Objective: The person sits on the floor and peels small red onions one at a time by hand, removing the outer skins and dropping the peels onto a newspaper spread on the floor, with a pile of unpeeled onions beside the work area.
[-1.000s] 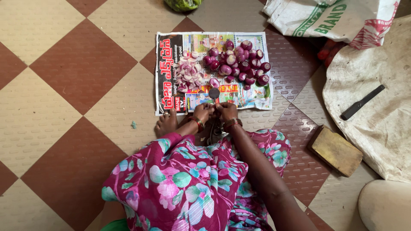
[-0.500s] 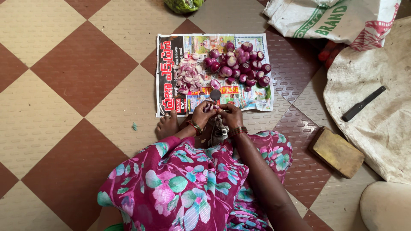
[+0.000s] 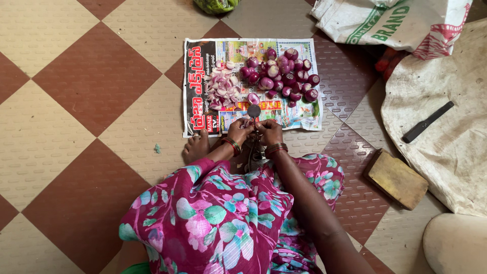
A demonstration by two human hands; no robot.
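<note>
A newspaper sheet [image 3: 299,114] lies spread on the tiled floor. On it sit a heap of whole purple onions [image 3: 284,76] and a pile of pale onion pieces and peels [image 3: 222,89]. An upright floor blade with a round dark tip [image 3: 253,110] stands at the sheet's near edge. My left hand [image 3: 238,130] and my right hand [image 3: 269,131] meet just behind that blade. Their fingers are pinched together on a small onion [image 3: 248,122] that is mostly hidden. Both wrists wear bangles.
My bare foot [image 3: 196,146] rests beside the sheet, and my floral dress [image 3: 218,218] fills the foreground. A wooden block [image 3: 396,178] lies to the right. A long dark knife [image 3: 427,122] lies on a pale sack [image 3: 446,137]. A printed white bag [image 3: 390,20] lies at the back.
Both hands stay pressed together at the blade with only slight finger movement. The piles on the sheet look the same.
</note>
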